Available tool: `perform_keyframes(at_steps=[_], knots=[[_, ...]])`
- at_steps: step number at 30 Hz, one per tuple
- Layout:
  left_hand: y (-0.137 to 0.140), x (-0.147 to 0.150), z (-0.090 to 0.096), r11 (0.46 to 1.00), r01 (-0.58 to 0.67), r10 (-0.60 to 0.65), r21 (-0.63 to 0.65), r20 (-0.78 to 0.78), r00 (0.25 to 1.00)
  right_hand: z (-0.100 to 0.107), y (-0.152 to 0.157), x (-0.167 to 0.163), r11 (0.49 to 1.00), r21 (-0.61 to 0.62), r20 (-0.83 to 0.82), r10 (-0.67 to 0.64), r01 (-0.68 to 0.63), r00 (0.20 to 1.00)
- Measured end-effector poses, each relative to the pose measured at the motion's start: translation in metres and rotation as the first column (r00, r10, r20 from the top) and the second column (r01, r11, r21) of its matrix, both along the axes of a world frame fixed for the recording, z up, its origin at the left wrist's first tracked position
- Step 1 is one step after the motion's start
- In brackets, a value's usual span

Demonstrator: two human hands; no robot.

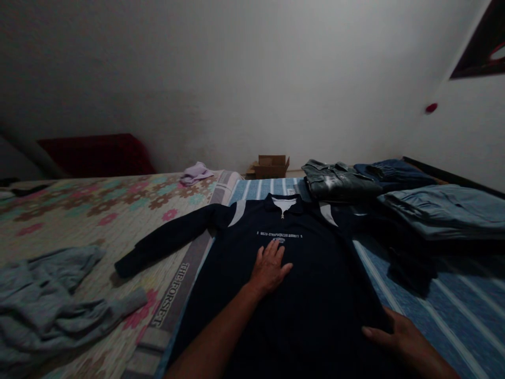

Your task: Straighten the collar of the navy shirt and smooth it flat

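Note:
A dark navy long-sleeved shirt (311,284) with a zip collar, light shoulder stripes and white chest lettering lies spread out, front side up. Flat on its chest, just below the lettering, rests my left hand (270,268), fingers spread and nothing held. At the shirt's right side edge, my right hand (394,331) has its thumb on top of the cloth and its fingers beneath, partly hidden. The left sleeve stretches out over a flowered cover, while the right sleeve lies bunched on blue striped bedding.
A crumpled grey garment (51,305) lies at left. Folded grey-green clothes (339,179), dark blue clothes (398,172) and light blue jeans (445,208) are stacked at right. A lilac cloth (196,173) and a cardboard box (271,167) are near the wall.

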State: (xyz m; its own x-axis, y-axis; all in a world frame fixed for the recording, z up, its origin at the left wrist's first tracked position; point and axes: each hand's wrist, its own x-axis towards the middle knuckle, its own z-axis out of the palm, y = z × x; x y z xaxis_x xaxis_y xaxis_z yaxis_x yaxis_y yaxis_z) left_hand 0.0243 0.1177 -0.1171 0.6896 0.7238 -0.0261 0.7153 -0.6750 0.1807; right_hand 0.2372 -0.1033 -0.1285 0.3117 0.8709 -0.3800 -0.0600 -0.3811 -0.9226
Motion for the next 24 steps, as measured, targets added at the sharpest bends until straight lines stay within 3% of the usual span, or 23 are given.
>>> perform_keyframes(at_steps=[8, 13, 17, 24], knots=[[0.0017, -0.0009, -0.0035, 1.000, 0.005, -0.005, 0.014, 0.013, 1.000, 0.0028, 0.0001, 0.0012, 0.999, -0.029, -0.010, 0.041, -0.041, 0.999], [0.0011, -0.0006, -0.0015, 1.000, 0.003, -0.003, -0.001, 0.009, 1.000, 0.0031, 0.0003, -0.0026, 0.999, -0.039, 0.066, -0.007, 0.009, 0.998], [0.0005, -0.0006, -0.0013, 1.000, 0.003, -0.003, 0.021, 0.009, 1.000, 0.0014, -0.0001, -0.0026, 1.000, -0.009, 0.009, -0.006, 0.006, 1.000], [0.0031, -0.0019, -0.0072, 0.999, 0.013, -0.014, 0.035, 0.027, 1.000, -0.0005, -0.0003, 0.0040, 0.996, -0.056, -0.023, 0.070, -0.071, 0.997]])
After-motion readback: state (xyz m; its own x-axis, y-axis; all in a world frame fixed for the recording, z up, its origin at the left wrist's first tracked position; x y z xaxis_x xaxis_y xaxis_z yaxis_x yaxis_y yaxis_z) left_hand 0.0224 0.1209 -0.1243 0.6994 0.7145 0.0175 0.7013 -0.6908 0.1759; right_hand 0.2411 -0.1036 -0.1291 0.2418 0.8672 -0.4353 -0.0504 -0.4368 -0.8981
